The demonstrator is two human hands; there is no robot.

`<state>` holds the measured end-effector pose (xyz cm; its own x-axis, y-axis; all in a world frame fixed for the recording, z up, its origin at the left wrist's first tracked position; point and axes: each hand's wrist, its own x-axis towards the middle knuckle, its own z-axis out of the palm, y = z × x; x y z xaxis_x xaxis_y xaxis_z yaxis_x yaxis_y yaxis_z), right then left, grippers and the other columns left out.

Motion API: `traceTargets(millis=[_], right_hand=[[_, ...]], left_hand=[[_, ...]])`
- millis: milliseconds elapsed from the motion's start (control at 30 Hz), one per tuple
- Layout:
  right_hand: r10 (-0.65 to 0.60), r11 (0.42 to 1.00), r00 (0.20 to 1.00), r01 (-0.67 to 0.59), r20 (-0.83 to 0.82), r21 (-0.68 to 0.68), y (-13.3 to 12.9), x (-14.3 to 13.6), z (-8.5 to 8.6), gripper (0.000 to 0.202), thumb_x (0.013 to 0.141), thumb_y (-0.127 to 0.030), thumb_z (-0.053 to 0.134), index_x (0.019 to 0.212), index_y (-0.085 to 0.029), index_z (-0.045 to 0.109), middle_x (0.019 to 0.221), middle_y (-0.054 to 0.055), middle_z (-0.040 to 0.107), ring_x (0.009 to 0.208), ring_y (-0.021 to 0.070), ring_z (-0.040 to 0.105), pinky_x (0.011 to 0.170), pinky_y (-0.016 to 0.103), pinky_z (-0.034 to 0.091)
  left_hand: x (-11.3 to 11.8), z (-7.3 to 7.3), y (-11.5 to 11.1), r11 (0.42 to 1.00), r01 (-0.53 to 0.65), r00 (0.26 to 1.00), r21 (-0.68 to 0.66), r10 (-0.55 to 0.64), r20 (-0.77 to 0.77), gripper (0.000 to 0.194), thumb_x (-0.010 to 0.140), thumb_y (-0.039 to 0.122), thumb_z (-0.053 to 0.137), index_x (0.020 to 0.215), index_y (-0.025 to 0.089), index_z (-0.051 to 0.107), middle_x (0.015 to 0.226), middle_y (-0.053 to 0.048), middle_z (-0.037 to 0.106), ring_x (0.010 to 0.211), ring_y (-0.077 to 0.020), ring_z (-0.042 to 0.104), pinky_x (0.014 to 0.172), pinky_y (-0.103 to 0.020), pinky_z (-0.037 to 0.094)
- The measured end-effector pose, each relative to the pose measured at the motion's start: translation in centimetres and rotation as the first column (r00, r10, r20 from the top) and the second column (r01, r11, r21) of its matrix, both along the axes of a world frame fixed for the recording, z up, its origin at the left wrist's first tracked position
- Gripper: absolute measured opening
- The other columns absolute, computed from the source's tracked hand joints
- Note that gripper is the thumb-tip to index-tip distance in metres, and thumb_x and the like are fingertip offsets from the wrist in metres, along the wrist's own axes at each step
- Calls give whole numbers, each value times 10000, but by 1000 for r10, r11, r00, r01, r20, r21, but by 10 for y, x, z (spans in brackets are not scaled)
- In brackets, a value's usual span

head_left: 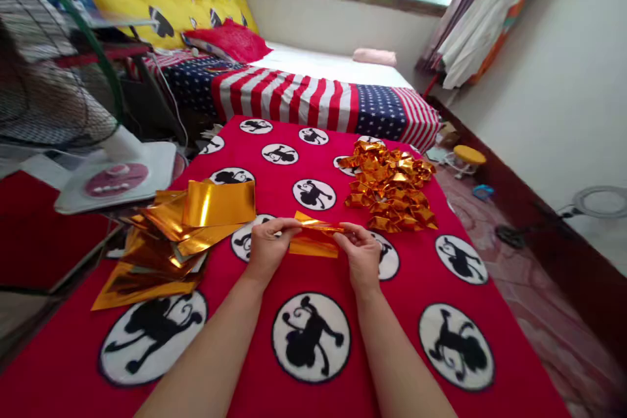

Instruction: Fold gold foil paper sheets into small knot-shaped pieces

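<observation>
A gold foil paper sheet (316, 247) is stretched between my two hands above the red cloth, its upper part folded into a narrow band. My left hand (268, 249) pinches the sheet's left end between thumb and fingers. At the other end, my right hand (363, 253) pinches the band the same way. To the left lies a loose stack of flat gold foil sheets (220, 204), fanned out unevenly. A heap of folded gold foil pieces (392, 189) sits at the right, beyond my right hand.
The red cloth with monkey prints (313, 281) covers the table. A fan (117, 170) stands at the left edge. Behind the table is a bed with a striped, starred cover (289, 98). A yellow stool (469, 155) is on the floor at right.
</observation>
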<state>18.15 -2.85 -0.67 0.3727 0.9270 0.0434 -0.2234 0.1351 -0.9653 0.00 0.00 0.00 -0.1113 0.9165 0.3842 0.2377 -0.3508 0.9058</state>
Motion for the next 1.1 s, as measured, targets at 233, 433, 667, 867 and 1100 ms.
traceTargets(millis=[233, 433, 667, 867, 1100], right_hand=[[13, 1000, 1000, -13, -28, -7, 0, 1, 0, 228, 601, -219, 830, 802, -196, 724, 724, -1, 708, 663, 134, 634, 640, 245, 511], [8, 999, 1000, -7, -6, 31, 2, 3, -3, 190, 608, -223, 829, 760, -199, 719, 707, -11, 680, 656, 127, 615, 618, 235, 494], [-10, 996, 999, 6, 53, 86, 3, 2, -4, 134, 638, -209, 810, 721, -199, 705, 727, -19, 639, 679, 119, 586, 632, 236, 472], [-43, 989, 975, 10, 219, 150, 2, 4, -3, 73, 700, -196, 771, 708, -199, 698, 745, -4, 615, 716, 134, 562, 637, 251, 436], [-97, 972, 918, 4, 385, 235, -2, 3, 2, 70, 753, -192, 729, 702, -195, 681, 866, 36, 648, 815, 174, 601, 676, 285, 438]], left_hand=[[-1, -2, -2, 1000, -9, 1000, -17, 9, -9, 89, 701, 161, 715, 755, 205, 770, 716, -4, 754, 657, -155, 687, 647, -219, 541], [-1, 0, -1, 999, -7, 1000, -35, 7, -8, 82, 688, 154, 720, 740, 198, 765, 705, -5, 752, 650, -159, 687, 631, -218, 535], [-1, 2, -1, 999, -5, 1000, -39, 5, -10, 62, 695, 158, 713, 725, 192, 755, 695, -4, 744, 648, -156, 679, 623, -217, 523], [-3, -1, 1, 1000, 8, 999, -29, -10, -50, 47, 729, 166, 698, 745, 187, 737, 715, -8, 726, 679, -152, 667, 659, -229, 515], [-2, 4, 0, 991, 34, 985, 127, -12, -174, 68, 763, 134, 663, 745, 194, 689, 967, -40, 695, 939, -176, 639, 861, -288, 482]])
